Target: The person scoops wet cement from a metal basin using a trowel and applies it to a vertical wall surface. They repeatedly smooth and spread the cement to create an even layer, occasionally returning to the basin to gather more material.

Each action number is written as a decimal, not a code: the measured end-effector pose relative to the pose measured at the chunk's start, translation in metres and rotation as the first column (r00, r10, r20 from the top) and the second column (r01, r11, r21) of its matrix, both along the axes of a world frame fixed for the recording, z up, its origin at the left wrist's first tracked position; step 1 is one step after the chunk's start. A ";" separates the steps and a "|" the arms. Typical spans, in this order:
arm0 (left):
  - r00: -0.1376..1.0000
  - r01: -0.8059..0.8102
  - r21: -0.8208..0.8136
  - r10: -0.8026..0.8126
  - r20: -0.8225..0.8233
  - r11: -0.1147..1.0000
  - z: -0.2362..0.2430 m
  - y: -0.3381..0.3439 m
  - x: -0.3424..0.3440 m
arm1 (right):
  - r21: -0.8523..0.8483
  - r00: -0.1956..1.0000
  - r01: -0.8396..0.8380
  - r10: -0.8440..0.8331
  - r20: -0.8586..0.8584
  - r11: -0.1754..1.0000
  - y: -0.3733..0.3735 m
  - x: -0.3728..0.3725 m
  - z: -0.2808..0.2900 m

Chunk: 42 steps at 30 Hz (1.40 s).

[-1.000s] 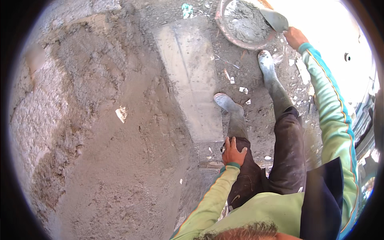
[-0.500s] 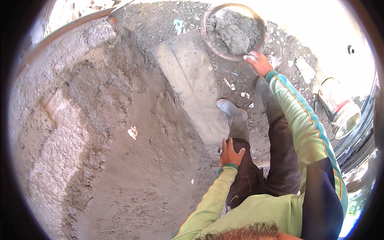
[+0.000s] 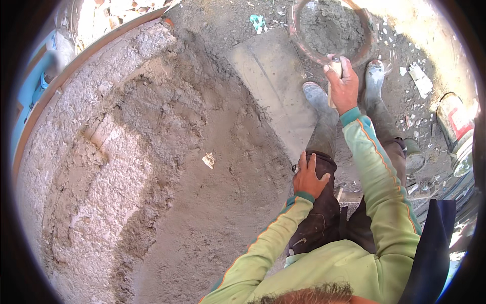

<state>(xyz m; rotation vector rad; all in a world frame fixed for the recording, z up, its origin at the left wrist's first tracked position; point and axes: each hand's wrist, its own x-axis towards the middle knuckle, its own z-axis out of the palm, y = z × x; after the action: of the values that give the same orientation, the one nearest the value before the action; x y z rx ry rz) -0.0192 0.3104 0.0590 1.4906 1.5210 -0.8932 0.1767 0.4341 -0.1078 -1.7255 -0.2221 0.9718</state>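
Observation:
My right hand [image 3: 343, 88] is closed around the pale handle [image 3: 335, 67] of a trowel, above the board and just short of the round tub [image 3: 367, 43] of grey mortar [image 3: 331, 28]; the blade is mostly hidden behind the hand. My left hand [image 3: 309, 177] rests on my left thigh with fingers spread; a small dark item beside its fingertips is unclear. A flat grey board [image 3: 266, 76] lies beside my boots [image 3: 316, 99]. To the left spreads a rough surface of grey mortar [image 3: 192, 213].
A pale bucket with a red patch [image 3: 453, 129] lies at the right. White debris [image 3: 420, 81] is scattered around the tub. A brown curved edge [image 3: 76, 68] borders the mortar at upper left, with a blue object [image 3: 33, 86] beyond. A turquoise scrap [image 3: 257, 23] lies near the tub.
My right hand has come from the tub's right side down and leftward, the trowel blade no longer showing in the tub. My view has shifted, revealing more at the left; my left hand stays on the thigh.

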 end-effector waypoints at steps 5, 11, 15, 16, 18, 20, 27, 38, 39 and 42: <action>0.993 0.025 -0.086 -0.015 0.115 0.996 -0.031 -0.022 -0.054 | -0.305 0.978 0.123 -0.064 0.198 0.944 0.045 -0.198 -0.096; 0.981 0.135 0.015 -0.136 0.135 0.991 -0.042 -0.071 -0.137 | 0.125 0.631 -0.609 0.575 -0.521 0.783 0.073 -0.292 0.038; 0.997 -0.056 -0.121 0.061 0.040 0.991 -0.027 0.000 -0.055 | -0.184 0.870 -0.462 0.404 -0.282 0.868 -0.008 -0.164 0.036; 0.995 -0.058 -0.057 0.062 0.072 0.997 -0.021 0.003 -0.051 | -0.305 0.882 -0.472 0.440 -0.172 0.827 -0.024 -0.118 0.022; 0.991 -0.048 0.012 0.046 0.122 0.999 -0.019 0.009 -0.047 | -0.478 0.900 -0.395 0.435 -0.029 0.785 -0.044 -0.024 -0.003; 0.993 -0.017 0.025 0.014 0.115 1.000 -0.017 0.007 -0.048 | -0.617 0.813 -0.318 0.542 0.213 0.720 -0.041 0.058 -0.026; 0.990 0.051 0.002 -0.051 0.131 0.999 -0.025 0.001 -0.019 | -0.837 0.583 -0.379 0.805 0.115 0.394 0.018 0.094 -0.134; 0.994 0.056 -0.024 -0.053 0.099 0.998 -0.023 -0.009 0.001 | -0.543 0.626 -0.694 0.769 -0.129 0.473 -0.005 0.095 -0.146; 0.992 0.041 -0.031 -0.037 0.117 0.999 -0.021 -0.012 -0.001 | -0.693 0.203 -0.667 0.961 0.187 0.275 -0.048 0.119 -0.176; 0.997 -0.056 0.021 0.055 0.058 0.998 -0.013 -0.015 -0.016 | -0.708 0.388 -0.667 0.920 -0.063 0.233 -0.046 0.115 -0.117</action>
<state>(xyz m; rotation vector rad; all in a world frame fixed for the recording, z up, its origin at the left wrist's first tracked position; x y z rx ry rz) -0.0355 0.2959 0.0456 1.4709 1.5279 -0.7970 0.2912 0.3877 -0.2244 -2.5012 -1.3537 1.6001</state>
